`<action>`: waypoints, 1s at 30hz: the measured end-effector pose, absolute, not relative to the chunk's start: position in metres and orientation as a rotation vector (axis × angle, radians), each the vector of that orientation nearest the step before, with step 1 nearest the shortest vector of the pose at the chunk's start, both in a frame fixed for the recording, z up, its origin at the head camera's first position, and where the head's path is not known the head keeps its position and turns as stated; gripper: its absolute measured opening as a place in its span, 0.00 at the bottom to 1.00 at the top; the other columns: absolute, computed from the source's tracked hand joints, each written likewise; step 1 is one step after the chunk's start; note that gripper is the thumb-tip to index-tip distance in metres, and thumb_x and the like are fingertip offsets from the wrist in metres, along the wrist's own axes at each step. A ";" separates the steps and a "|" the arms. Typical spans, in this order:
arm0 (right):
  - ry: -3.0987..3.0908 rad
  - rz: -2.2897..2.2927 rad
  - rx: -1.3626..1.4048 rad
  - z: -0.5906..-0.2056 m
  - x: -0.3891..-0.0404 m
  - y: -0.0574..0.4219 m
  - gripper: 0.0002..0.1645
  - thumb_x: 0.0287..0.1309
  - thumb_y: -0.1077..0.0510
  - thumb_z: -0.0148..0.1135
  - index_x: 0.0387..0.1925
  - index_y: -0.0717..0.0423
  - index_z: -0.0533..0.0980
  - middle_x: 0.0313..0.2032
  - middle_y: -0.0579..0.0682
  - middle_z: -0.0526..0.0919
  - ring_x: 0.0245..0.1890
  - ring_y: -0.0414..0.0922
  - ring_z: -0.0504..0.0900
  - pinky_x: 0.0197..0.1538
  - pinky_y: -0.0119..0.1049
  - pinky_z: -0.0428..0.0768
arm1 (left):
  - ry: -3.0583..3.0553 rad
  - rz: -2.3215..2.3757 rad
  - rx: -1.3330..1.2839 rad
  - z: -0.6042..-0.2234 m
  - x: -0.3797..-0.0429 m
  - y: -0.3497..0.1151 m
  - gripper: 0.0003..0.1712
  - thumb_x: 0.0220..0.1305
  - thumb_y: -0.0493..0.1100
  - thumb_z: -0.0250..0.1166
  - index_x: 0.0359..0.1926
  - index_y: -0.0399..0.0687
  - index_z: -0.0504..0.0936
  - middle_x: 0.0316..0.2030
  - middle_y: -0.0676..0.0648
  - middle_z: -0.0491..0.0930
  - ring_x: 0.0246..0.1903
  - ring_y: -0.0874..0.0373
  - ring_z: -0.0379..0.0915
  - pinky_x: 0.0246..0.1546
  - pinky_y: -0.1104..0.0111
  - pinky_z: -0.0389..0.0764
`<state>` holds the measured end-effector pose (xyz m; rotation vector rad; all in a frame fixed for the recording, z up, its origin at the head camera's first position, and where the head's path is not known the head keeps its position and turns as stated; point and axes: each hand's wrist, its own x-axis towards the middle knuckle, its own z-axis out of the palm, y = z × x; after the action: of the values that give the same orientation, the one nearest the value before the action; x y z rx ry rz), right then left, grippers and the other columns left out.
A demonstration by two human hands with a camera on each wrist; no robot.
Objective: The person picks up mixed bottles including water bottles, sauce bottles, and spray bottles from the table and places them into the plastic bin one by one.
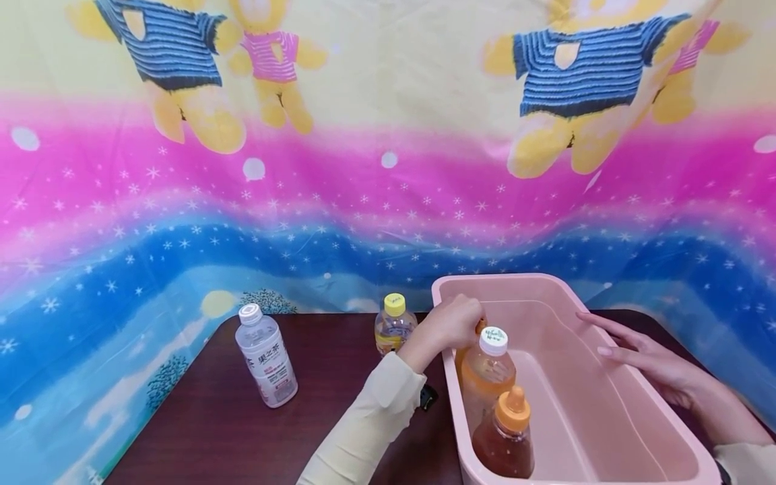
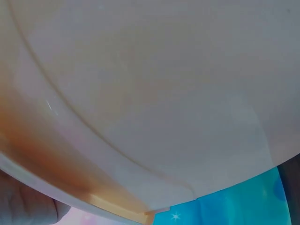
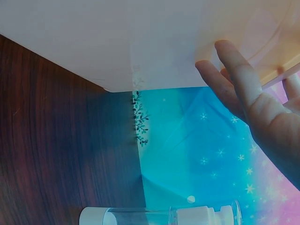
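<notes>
My left hand (image 1: 457, 320) reaches over the left wall of the pink tub (image 1: 545, 283), its curled fingers gripping an orange-topped bottle (image 1: 481, 325), mostly hidden behind other bottles. In front of it stands a white-capped bottle (image 1: 488, 370) of pale orange drink. Nearest me in the tub is a dark brown bottle (image 1: 506, 441) with a pointed orange cap. My right hand (image 1: 661, 364) rests its extended fingers along the tub's right rim; the right wrist view shows these fingers (image 3: 239, 70) against the wall. In the left wrist view, part of the left hand (image 2: 28, 204) shows at the lower left.
A white-labelled bottle (image 1: 267, 357) stands on the dark wooden table (image 1: 212, 417) at left. A yellow-capped bottle (image 1: 394, 320) is just outside the tub, partly behind my left arm. A clear bottle with white ends (image 3: 154, 216) appears in the right wrist view. A printed curtain (image 1: 388, 195) hangs behind.
</notes>
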<state>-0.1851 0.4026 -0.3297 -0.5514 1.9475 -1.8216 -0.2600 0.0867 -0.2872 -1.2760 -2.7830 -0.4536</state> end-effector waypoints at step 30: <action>1.844 -1.867 -0.586 -0.332 -0.188 0.404 0.33 0.69 0.64 0.32 0.67 0.26 0.52 0.55 0.36 0.72 0.49 0.57 0.77 0.43 0.61 0.71 | -2.698 -0.981 -0.980 -0.282 -0.252 0.067 0.24 0.46 0.46 0.73 0.47 0.50 0.81 0.41 0.55 0.82 0.41 0.68 0.77 0.41 0.77 0.76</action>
<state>-0.1878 0.4038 -0.3315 -0.5862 1.8445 -1.8674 -0.2524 0.0668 -0.2825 -0.9803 -2.6982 -0.9813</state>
